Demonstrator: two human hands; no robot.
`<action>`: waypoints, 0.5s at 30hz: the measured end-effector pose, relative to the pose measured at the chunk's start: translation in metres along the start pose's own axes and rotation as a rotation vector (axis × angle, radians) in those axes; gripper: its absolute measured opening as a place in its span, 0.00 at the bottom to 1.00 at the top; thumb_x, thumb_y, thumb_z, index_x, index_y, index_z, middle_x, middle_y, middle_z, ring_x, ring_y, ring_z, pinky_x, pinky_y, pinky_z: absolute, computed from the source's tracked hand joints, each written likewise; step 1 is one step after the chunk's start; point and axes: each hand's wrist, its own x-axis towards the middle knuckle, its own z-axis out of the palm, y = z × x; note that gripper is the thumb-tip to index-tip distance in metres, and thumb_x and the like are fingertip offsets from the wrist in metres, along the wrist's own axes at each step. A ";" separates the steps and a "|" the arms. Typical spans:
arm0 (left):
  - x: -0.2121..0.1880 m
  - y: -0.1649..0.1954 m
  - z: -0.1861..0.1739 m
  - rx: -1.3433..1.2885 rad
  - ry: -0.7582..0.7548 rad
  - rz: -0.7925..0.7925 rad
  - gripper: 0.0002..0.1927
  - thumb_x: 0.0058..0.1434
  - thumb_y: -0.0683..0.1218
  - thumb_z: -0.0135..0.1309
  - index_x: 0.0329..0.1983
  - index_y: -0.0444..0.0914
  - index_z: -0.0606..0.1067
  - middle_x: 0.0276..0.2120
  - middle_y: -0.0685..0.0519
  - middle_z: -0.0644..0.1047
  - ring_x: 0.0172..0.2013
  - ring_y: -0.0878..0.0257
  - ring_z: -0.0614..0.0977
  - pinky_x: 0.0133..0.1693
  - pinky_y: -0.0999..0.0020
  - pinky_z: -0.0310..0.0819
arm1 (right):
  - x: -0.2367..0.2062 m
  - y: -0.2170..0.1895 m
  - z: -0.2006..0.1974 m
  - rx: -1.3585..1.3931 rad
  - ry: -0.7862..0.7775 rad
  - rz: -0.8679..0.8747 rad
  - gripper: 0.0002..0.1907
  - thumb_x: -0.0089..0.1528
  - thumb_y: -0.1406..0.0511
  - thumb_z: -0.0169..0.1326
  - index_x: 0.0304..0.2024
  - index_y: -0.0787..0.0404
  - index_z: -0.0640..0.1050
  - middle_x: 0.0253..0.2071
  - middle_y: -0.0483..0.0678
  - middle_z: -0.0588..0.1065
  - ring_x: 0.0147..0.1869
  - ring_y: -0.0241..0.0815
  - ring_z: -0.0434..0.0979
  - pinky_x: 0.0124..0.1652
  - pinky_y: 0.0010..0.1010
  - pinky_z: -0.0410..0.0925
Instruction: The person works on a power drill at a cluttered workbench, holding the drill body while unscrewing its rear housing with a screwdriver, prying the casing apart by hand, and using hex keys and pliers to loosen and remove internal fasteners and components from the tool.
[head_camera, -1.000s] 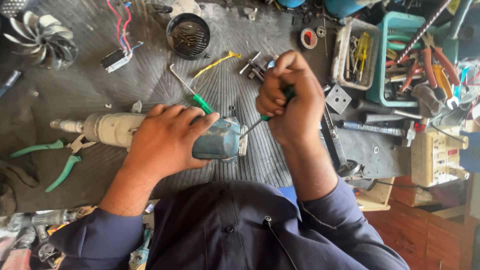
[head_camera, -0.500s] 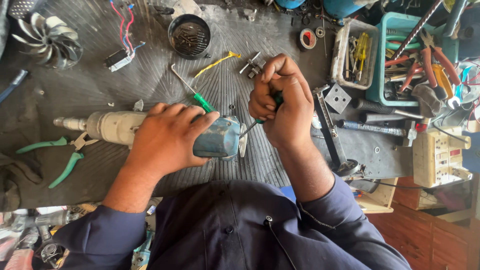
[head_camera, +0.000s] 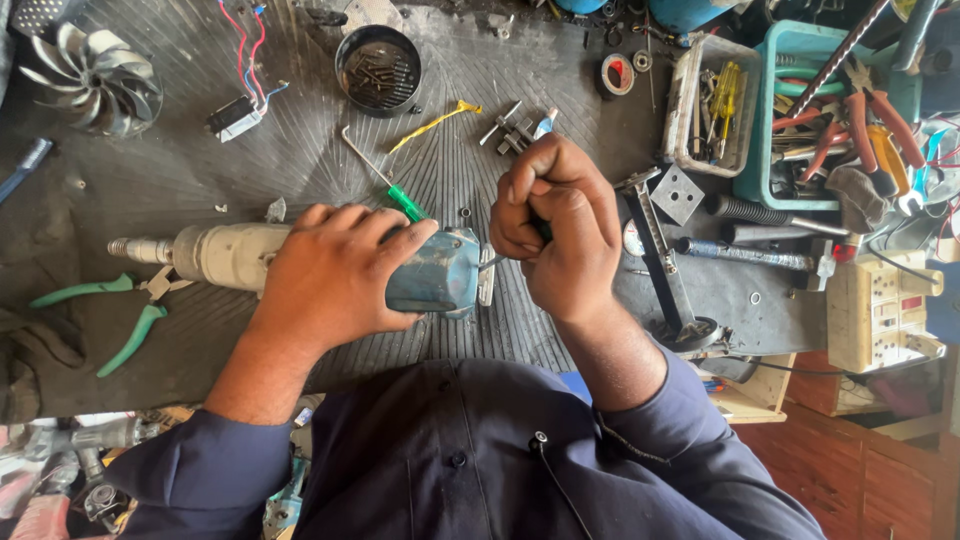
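At the centre of the ribbed desk (head_camera: 150, 190), a power drill body (head_camera: 300, 262) is lying on its side, chuck end pointing away from the right hand. Over the drill's middle, the left hand (head_camera: 335, 275) is pressing down, its grip wrapped closed around the pale housing and the blue-green rear section. Just beside the drill's rear end, the right hand (head_camera: 560, 235) is making a tight fist, its grip closed fully on a dark-handled screwdriver (head_camera: 497, 262), whose thin shaft is meeting the drill's rear plate. Beyond the drill, a green-handled screwdriver (head_camera: 385, 180) is lying partly hidden by the left hand's fingers. Beside the drill's chuck end, green-handled pliers (head_camera: 110, 315) are resting on the desk. Farther beyond the drill, a round black tin of screws (head_camera: 378, 68) is standing, well apart from both hands.
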 end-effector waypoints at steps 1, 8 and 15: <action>-0.001 -0.001 0.002 0.006 -0.003 0.001 0.48 0.31 0.62 0.73 0.59 0.46 0.75 0.45 0.55 0.79 0.45 0.55 0.79 0.46 0.54 0.69 | 0.001 0.000 0.005 0.021 -0.002 0.000 0.07 0.69 0.71 0.36 0.40 0.64 0.67 0.22 0.45 0.61 0.21 0.28 0.53 0.24 0.25 0.51; -0.010 -0.003 0.009 0.134 0.146 0.089 0.38 0.48 0.58 0.70 0.64 0.52 0.75 0.53 0.60 0.78 0.50 0.60 0.78 0.51 0.56 0.67 | 0.014 0.013 0.117 -1.444 -0.346 -0.468 0.10 0.53 0.63 0.59 0.31 0.62 0.76 0.26 0.59 0.72 0.31 0.62 0.73 0.31 0.53 0.65; -0.007 -0.002 0.003 -0.029 0.004 -0.002 0.46 0.34 0.63 0.72 0.59 0.44 0.75 0.47 0.54 0.78 0.46 0.56 0.78 0.47 0.53 0.68 | -0.004 0.000 -0.002 -0.661 0.162 -0.078 0.16 0.67 0.62 0.44 0.31 0.67 0.73 0.34 0.48 0.69 0.26 0.36 0.64 0.26 0.26 0.58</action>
